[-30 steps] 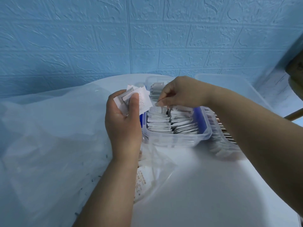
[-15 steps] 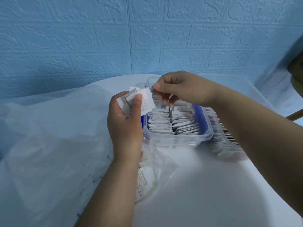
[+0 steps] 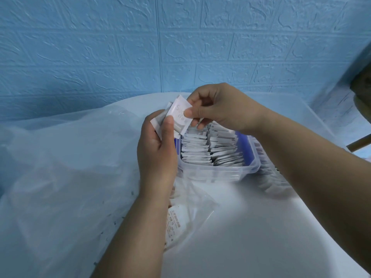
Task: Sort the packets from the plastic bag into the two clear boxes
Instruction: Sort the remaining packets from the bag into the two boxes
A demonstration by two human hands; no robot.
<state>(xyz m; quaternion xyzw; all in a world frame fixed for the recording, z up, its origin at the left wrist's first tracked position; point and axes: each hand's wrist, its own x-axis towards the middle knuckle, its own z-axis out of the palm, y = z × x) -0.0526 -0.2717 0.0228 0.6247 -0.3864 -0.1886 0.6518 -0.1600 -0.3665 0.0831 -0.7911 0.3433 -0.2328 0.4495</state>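
**Top packet pinched between both hands, above near box**

White packet (image 3: 179,115) w/ faint grey print is the top one of a small stack (image 3: 160,122), held up just above the near box's left rear corner. R hand (image 3: 218,109) pinches the packet's right edge betw. thumb and forefinger; other fingers curled loosely underneath. L hand (image 3: 157,155) grips the stack, fingers wrapped behind it, thumb pressed on the packet's lower left.

Box (image 3: 216,175) is clear, sits mid-bench, and is packed w/ packets (image 3: 210,150) standing on edge in two rows; blue strip inside its right wall. 2nd box (image 3: 270,177) touches its right side, also holding packets, partly hidden by the R forearm.

Bag (image 3: 60,177), big and translucent, is heaped over the bench's left side. Small bag (image 3: 181,221) w/ printed label lies under the L wrist. Bench (image 3: 251,237) is white, w/ a rounded rear edge. Clear tub (image 3: 291,106) at rear right. Blue embossed wall (image 3: 100,47) behind.
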